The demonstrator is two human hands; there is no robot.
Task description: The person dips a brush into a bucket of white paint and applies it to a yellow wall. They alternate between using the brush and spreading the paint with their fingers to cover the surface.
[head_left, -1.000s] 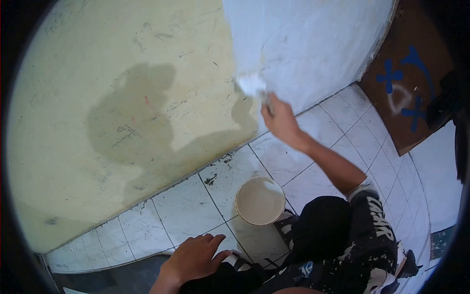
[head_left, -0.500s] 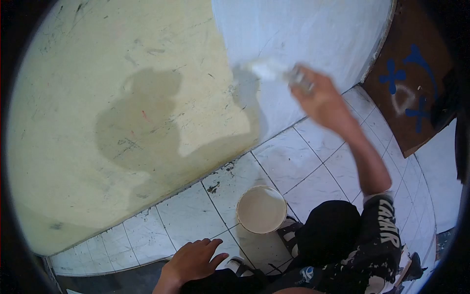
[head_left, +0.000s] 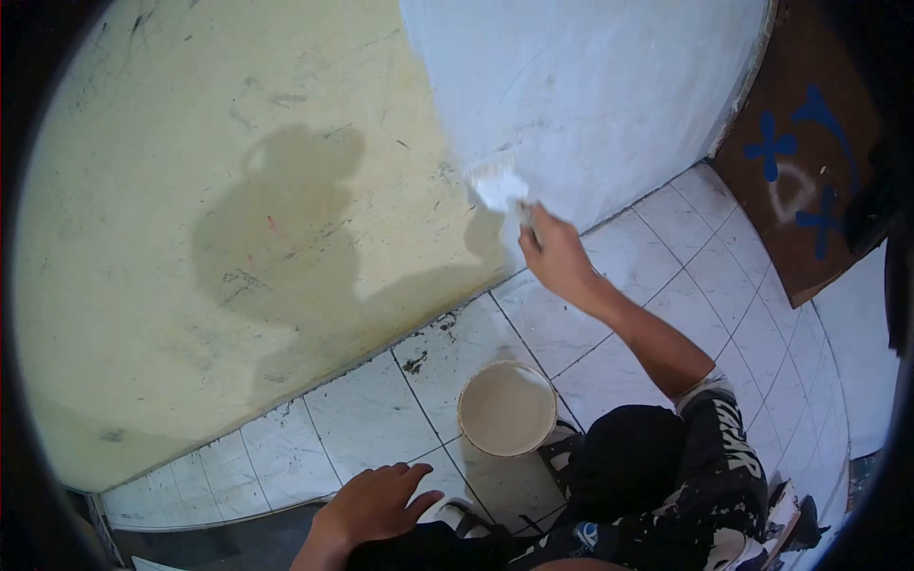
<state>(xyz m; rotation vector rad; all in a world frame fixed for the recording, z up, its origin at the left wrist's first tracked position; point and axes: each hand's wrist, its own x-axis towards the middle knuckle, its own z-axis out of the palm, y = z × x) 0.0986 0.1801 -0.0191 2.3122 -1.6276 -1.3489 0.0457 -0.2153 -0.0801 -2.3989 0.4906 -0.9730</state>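
The wall fills most of what is in front of the crouching person: a scuffed, yellowish stretch on the left, with the person's shadow across it, and a freshly whitened patch on the right. Below it lies the tiled floor, white squares with dark joints and some grime along the foot of the wall. A brown board with blue and white sprayed marks leans at the far right. The paint-spattered dark trousers bunch up at the bottom. A round bucket of pale paint stands on the tiles just beside the right knee. The left hand rests low by the left knee, fingers loosely spread, gripping nothing. The right hand is stretched out, closed around the handle of a brush, whose white-loaded bristles press the wall at the edge between the white and the yellow.
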